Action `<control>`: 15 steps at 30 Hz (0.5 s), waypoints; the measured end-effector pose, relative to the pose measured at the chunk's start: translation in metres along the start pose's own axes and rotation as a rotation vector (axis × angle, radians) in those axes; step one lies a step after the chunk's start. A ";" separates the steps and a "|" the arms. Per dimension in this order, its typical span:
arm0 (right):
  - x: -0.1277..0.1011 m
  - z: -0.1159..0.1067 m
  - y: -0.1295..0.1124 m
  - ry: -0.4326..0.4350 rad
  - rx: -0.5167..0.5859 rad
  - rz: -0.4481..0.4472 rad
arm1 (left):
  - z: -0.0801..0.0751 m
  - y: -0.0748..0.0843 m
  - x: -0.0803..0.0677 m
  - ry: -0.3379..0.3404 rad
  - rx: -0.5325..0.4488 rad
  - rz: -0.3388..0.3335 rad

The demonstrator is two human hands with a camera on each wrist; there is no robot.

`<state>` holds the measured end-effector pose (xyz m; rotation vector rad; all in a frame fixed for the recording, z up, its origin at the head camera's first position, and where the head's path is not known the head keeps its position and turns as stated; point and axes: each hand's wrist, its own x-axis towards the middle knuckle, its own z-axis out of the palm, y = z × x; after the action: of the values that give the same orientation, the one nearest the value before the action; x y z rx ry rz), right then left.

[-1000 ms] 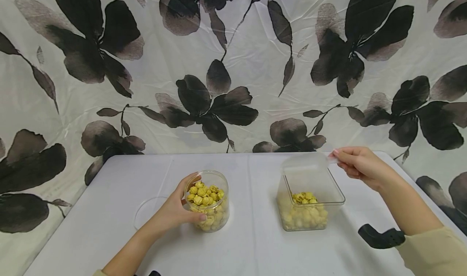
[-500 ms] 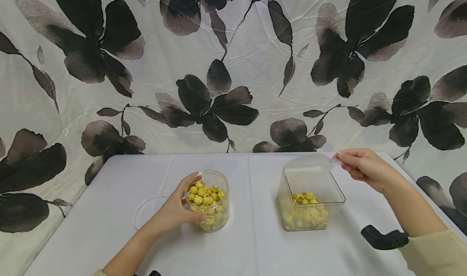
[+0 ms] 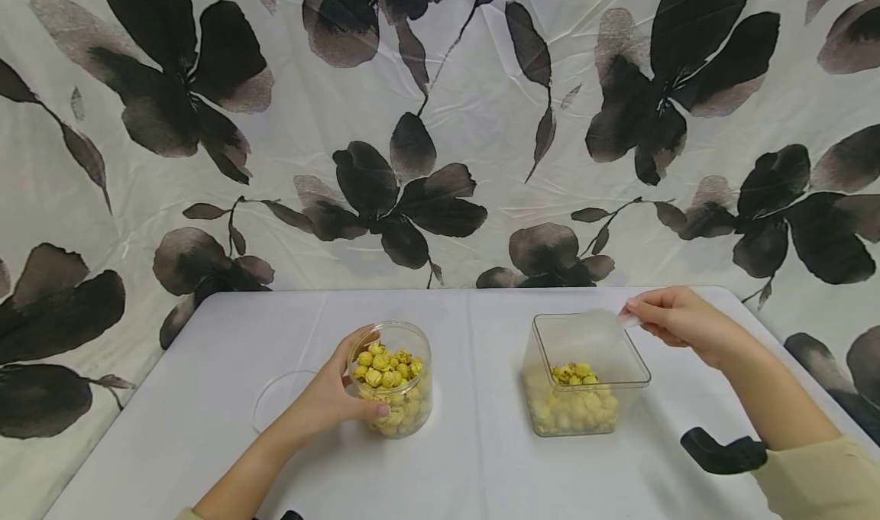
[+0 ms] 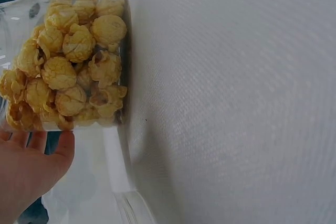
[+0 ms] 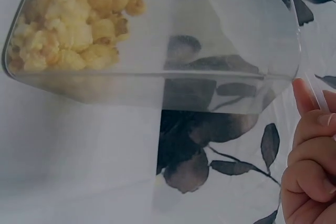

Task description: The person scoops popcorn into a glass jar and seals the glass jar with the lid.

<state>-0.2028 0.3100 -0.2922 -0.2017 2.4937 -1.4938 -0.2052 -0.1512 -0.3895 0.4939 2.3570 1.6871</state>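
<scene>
Fingers and thumb of my left hand (image 3: 344,390) curl round a clear round jar (image 3: 425,398), which stands upright and lidless on the table. Yellow popcorn (image 4: 68,61) fills much of it. To the right, a clear square tub (image 3: 576,422) holds a lower heap of popcorn (image 5: 79,24). At the tub's back right corner, my right hand (image 3: 684,323) pinches the handle of a translucent white scoop (image 3: 593,329). The scoop's head dips inside the tub, above and behind the popcorn. Its outline is faint, and I cannot tell whether it touches the tub's wall.
A clear round lid (image 3: 257,405) lies flat on the white table (image 3: 474,466), left of the jar and partly behind my left forearm. Behind the table hangs a white cloth (image 3: 467,123) with dark flowers.
My right hand has first shifted slightly right, then come down and back a little left, lowering the scoop from above the tub's rim into it. The left hand and jar have stayed still.
</scene>
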 end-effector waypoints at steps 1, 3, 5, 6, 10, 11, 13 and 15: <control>0.001 0.001 -0.001 -0.009 -0.024 0.005 | 0.000 0.000 0.000 0.001 0.000 0.000; 0.002 0.004 -0.002 -0.030 -0.071 0.017 | 0.000 0.000 0.000 0.003 0.000 0.002; 0.004 0.008 -0.004 -0.048 -0.118 0.033 | 0.000 0.000 0.000 0.003 0.001 0.004; 0.005 0.010 -0.005 -0.057 -0.149 0.036 | 0.000 -0.001 0.000 0.003 0.001 0.005; 0.006 0.016 -0.007 -0.080 -0.246 0.019 | 0.000 -0.001 0.000 0.000 -0.001 0.002; 0.006 0.018 -0.008 -0.087 -0.264 0.010 | 0.000 -0.001 0.000 0.000 0.001 0.001; 0.006 0.021 -0.008 -0.107 -0.288 -0.014 | 0.000 -0.001 0.001 0.002 -0.002 0.001; 0.006 0.023 -0.009 -0.130 -0.300 -0.028 | 0.000 0.000 0.001 0.003 -0.001 0.001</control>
<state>-0.2029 0.2846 -0.2957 -0.3723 2.6049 -1.0714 -0.2058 -0.1507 -0.3901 0.4932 2.3587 1.6904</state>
